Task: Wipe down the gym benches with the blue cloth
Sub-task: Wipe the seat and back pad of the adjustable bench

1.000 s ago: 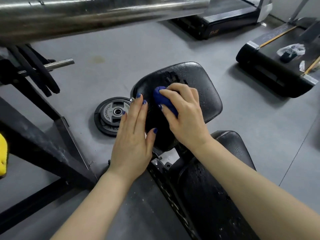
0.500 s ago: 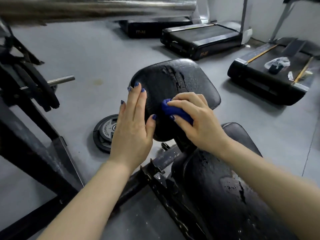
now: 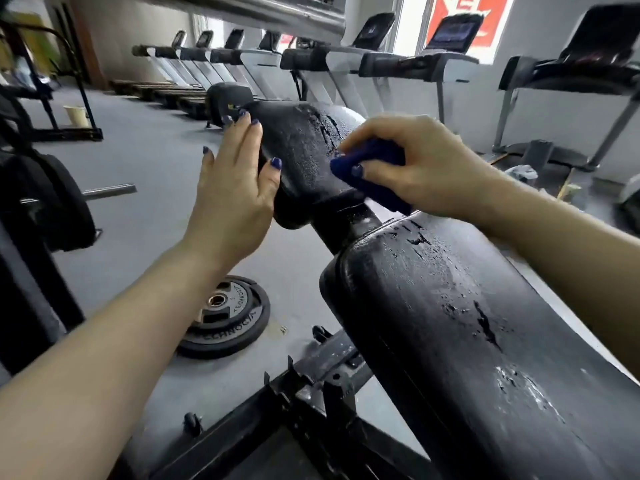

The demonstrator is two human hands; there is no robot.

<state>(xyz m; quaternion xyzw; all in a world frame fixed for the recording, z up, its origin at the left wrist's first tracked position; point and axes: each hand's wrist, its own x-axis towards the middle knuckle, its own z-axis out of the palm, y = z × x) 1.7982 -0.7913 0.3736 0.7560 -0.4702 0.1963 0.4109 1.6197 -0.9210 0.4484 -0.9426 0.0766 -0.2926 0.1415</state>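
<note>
So I'm partway through this bench, I'd say. My right hand [image 3: 426, 164] has a grip on the blue cloth [image 3: 372, 171], fingers curled round it, and it's pressed against the right side of the small seat pad [image 3: 301, 154], near where that pad meets the frame. My left hand [image 3: 235, 181] is flat, fingers straight, resting on the pad's left edge with the thumb on top, just bracing it.

The seat pad looks speckled with droplets, so it's wet but I can't tell if it's properly wiped. The long back pad [image 3: 467, 323] nearer me also shows wet patches plus cracked vinyl, so my guess is that one needs passes with the cloth too. There's a weight plate [image 3: 225, 313] on the floor under my left arm, and a row of treadmills [image 3: 408, 64] behind. Any other benches aren't in view, so I can't say how many are left.
</note>
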